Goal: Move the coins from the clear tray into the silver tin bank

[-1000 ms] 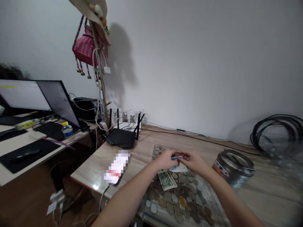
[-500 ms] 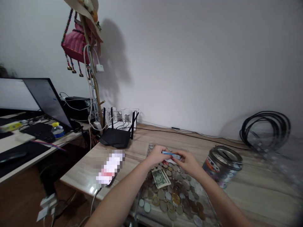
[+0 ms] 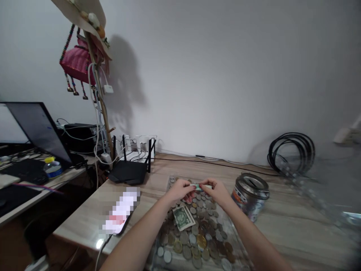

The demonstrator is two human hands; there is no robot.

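Note:
Over the far part of a spread of coins [image 3: 192, 239], my left hand [image 3: 179, 190] and my right hand [image 3: 217, 191] pinch a narrow green-and-white folded paper [image 3: 208, 186] between them, which looks like a banknote. Each hand has one end, and the fingers cover much of it. Below my hands, a creased one-dollar bill [image 3: 183, 217] lies partly folded on the coins. Silver, brassy and dark brown coins lie in what looks like a clear plastic tray or bag. To the right of my right hand stands a metal coin tin [image 3: 251, 195] with a slot in its lid.
A black router [image 3: 128, 172] with antennas stands at the back left, and a phone [image 3: 121, 214] on a cable lies nearer. Coiled black cable [image 3: 291, 152] and clear plastic are at the right. A second desk at left bears a monitor [image 3: 38, 130] and bottle [image 3: 52, 168].
The camera view has turned slightly right, so everything sits further left. Between my hands the paper's visible face went from blue to green and white, and my hands now hold it at opposite ends.

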